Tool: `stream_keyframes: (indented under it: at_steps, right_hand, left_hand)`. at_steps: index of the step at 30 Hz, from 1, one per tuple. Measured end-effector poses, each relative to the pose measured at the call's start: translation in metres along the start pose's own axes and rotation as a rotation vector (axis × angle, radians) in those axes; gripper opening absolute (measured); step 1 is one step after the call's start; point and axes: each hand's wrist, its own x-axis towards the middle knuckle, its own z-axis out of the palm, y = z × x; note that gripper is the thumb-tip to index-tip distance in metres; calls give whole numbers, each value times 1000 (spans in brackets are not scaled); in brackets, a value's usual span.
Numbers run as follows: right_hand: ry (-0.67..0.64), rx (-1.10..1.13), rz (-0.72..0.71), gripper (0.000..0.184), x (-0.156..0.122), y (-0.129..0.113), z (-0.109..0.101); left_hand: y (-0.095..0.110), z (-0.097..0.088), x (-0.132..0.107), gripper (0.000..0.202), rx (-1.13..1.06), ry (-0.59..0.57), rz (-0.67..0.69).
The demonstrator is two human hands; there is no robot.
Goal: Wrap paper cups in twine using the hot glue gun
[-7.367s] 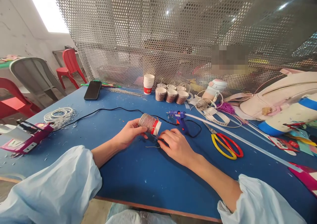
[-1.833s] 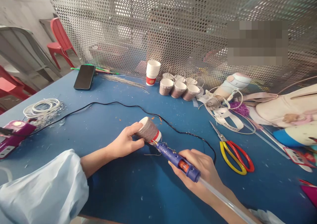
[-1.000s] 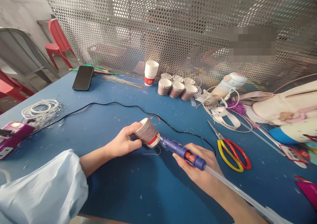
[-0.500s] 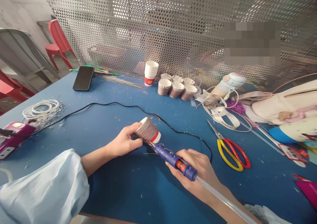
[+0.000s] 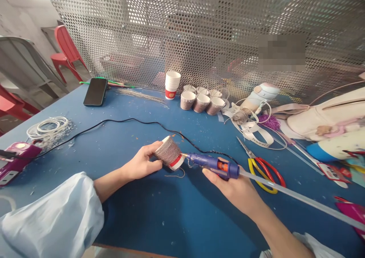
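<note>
My left hand point(image 5: 144, 162) grips a paper cup wound with brown twine point(image 5: 169, 154), lying on its side just above the blue table point(image 5: 159, 220); its red and white base faces right. My right hand point(image 5: 234, 187) holds a blue glue gun point(image 5: 212, 163) level, with its nozzle touching the cup's base rim. A long clear glue stick point(image 5: 299, 199) trails from the gun's back to the right. A loose end of twine point(image 5: 175, 174) hangs under the cup.
The gun's black cord point(image 5: 119, 121) runs left to a pink power strip point(image 5: 14, 161). Yellow and red scissors point(image 5: 264, 166) lie right of the gun. At the back stand a cup stack point(image 5: 172, 85), three twine-wrapped cups point(image 5: 201, 102), a phone point(image 5: 95, 91), ribbons and a perforated metal screen point(image 5: 199, 33).
I picked the glue gun up off the table after the oldest frame. Over the last half second it swung from a slant to level, its nozzle moving up to the cup's base.
</note>
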Motion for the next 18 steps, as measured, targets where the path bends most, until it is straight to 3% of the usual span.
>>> stream_keyframes:
  at_steps: [7,13,18]
  right_hand:
    - [62,67,236,44,19,17,-2]
    - [281,-158,234,45,42,45,6]
    - [289,-340,203,35,54,60,15]
  left_hand:
    - [-2,0,-3,26,-57,9,-47]
    - [0,4,-2,24,-90,59,-155]
    - [0,6,1,25,-43,119,-219]
